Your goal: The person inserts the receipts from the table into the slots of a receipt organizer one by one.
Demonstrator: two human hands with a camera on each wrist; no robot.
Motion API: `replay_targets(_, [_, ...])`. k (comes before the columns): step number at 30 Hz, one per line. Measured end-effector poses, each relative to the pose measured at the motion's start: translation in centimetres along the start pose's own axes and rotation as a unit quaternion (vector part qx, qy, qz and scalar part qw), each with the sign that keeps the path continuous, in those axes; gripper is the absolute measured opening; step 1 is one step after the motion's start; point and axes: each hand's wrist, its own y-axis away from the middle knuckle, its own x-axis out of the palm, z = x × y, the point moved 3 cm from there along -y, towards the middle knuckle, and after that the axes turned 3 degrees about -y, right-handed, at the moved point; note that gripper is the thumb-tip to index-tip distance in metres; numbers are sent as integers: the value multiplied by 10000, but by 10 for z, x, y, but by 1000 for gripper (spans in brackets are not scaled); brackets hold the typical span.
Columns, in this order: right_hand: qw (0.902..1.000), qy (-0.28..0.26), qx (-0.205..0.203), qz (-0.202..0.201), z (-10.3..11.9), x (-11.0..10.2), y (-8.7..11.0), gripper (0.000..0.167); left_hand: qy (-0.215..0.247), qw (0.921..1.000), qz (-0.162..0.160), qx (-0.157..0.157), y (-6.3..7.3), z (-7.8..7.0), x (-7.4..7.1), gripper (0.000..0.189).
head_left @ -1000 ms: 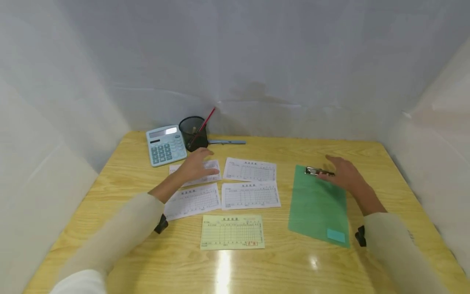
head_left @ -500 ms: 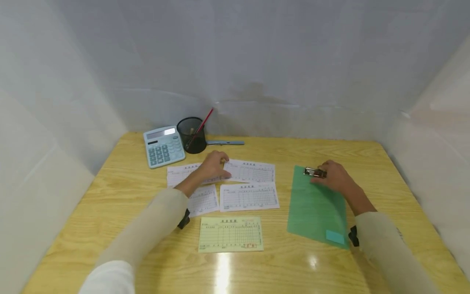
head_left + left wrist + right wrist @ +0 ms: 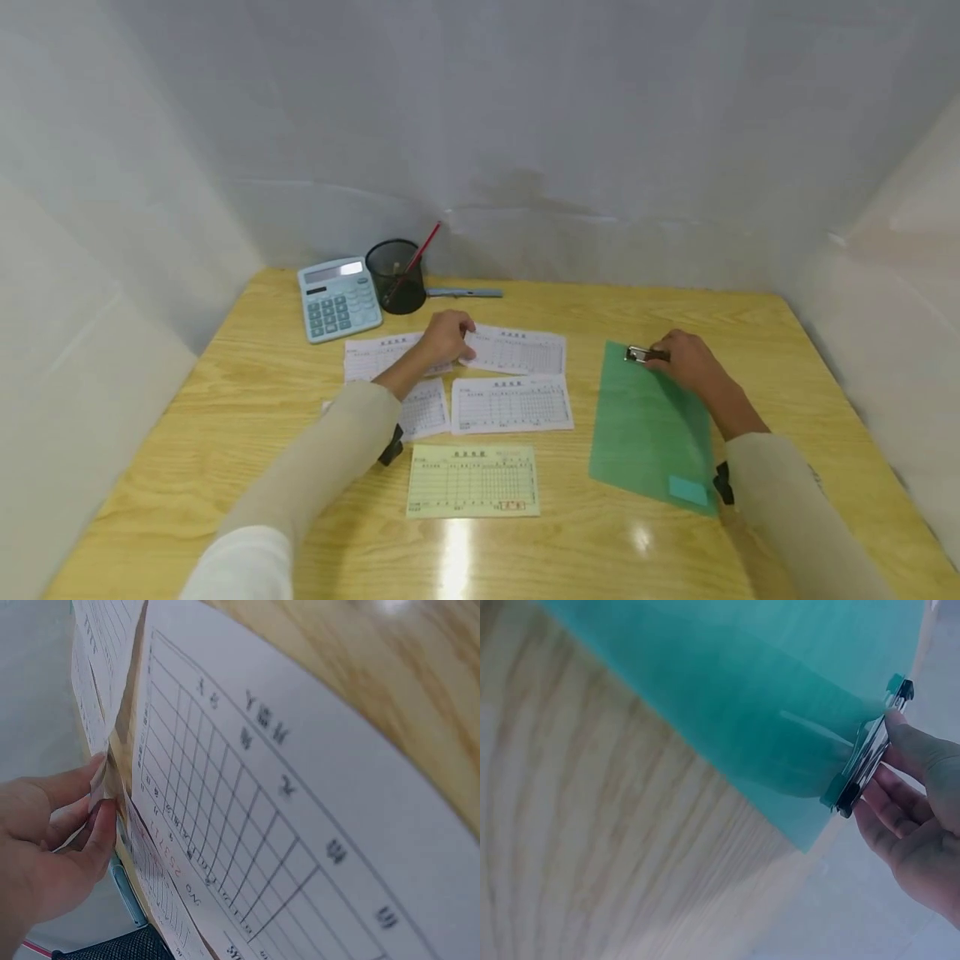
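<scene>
In the head view my left hand [image 3: 447,335] pinches the left edge of the upper right white printed form [image 3: 521,350]. The left wrist view has that edge lifted between thumb and fingers [image 3: 99,832]. On the right lies a see-through green clip folder [image 3: 648,433] with a light-blue label near its bottom corner. My right hand [image 3: 686,360] grips the metal clip [image 3: 870,754] at its top, thumb on one side and curled fingers on the other. Other white forms [image 3: 512,406] lie close around the left hand; my left forearm partly covers the lower left one.
A yellow form [image 3: 472,482] with a red stamp lies in front of the white ones. At the back stand a blue calculator [image 3: 340,300] and a black mesh pen cup [image 3: 395,279] holding a red pencil. A blue pen [image 3: 465,292] lies beside the cup.
My left hand has moved right from above the upper left form and now pinches the upper right one. My right hand has come onto the folder's clip and grips it.
</scene>
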Motion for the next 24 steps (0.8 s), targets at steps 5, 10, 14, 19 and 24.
replay_targets(5, [10000, 52, -63, -21, 1, -1, 2, 31, 119, 9994, -328, -83, 1, -3, -2, 33])
replay_targets(10, [9997, 80, -228, -37, 3, -2, 4, 27, 383, 9972, -635, 17, 3, -5, -6, 27])
replay_targets(14, [9993, 171, -342, -29, 4, -2, 6, 27, 692, 9950, -725, 19, 4, -7, -7, 24])
replay_targets(19, [9982, 242, -540, -81, 7, 0, 9, 24, 1217, 9896, -762, -7, 6, -17, -10, 26])
replay_targets(24, [9960, 314, -794, -246, 12, 2, 13, 21, 1873, 9800, -676, -65, 10, -30, -13, 28])
